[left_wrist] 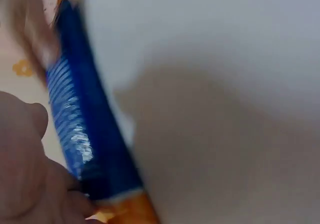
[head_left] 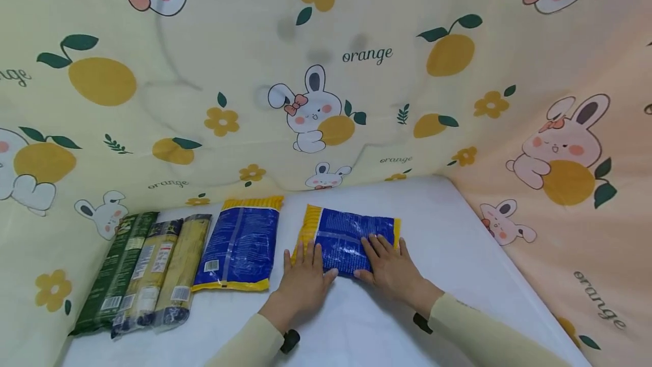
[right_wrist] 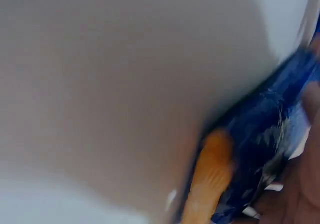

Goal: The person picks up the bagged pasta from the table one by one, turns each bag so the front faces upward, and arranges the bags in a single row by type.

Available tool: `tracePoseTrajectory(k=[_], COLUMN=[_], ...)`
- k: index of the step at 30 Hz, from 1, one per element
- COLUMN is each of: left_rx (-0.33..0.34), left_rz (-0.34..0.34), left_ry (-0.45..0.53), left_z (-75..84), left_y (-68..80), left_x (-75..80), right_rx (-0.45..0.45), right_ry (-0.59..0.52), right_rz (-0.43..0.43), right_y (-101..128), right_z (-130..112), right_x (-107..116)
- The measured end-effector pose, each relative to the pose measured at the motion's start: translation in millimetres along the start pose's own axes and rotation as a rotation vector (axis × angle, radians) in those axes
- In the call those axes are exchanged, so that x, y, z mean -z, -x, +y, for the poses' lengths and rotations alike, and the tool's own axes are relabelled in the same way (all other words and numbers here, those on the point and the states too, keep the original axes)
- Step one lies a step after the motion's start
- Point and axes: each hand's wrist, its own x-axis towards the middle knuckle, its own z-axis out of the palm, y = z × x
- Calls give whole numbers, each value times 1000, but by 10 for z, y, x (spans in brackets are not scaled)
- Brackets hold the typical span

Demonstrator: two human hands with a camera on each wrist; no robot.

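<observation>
Blue packet [head_left: 346, 239]: lies flat on the white table [head_left: 458, 231], right of the row, pinned under both hands.
Left hand [head_left: 304, 282]: fingers straight, pressing its near-left edge.
Right hand [head_left: 391, 268]: fingers spread flat on top, steadying it.
Row at left: second blue packet [head_left: 239, 245], then three long packets [head_left: 145, 273] side by side.

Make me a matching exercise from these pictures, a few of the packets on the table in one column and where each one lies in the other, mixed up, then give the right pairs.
Things:
1. dark green packet
2. blue packet lying alone
3. blue packet under the hands
4. clear packet of yellow noodles

Places:
A. right of the three long packets, untouched
B. far left of the row, by the cloth wall
C. pressed flat by left hand and right hand
D. third in the row, next to the lone blue packet

Pairs: 1-B, 2-A, 3-C, 4-D
</observation>
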Motion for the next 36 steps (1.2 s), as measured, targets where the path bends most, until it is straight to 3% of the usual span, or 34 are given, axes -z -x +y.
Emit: tracePoseTrajectory(k=[5, 10, 12, 15, 18, 22, 26, 32, 36], left_rx=[58, 102, 78, 19, -39, -51, -22, -37, -16], left_rz=[-14, -23, -29, -28, -11, -25, -45, -47, -23], left_ry=[57, 84, 69, 21, -11, -63, -83, -105, -148], left_z=[-57, -86, -80, -70, -89, -224, -332, -267, -194], left_y=[-191, -317, -343, -366, -353, -245, -113, -126, -251], left_x=[181, 205, 143, 36, -19, 2, 57, 139, 288], right_rx=[97, 265, 241, 108, 7, 39, 80, 51, 73], right_ry=[26, -5, -12, -7, -28, -111, -140, -147, -53], right_rz=[15, 10, 62, 113, 41, -87, -104, -59, 69], right_y=[514, 717, 725, 700, 683, 642, 635, 722, 771], right_z=[-437, -688, -645, -499, -419, -519, -628, -502, -357], right_x=[92, 170, 154, 85, 0, -71, -66, 0, -9])
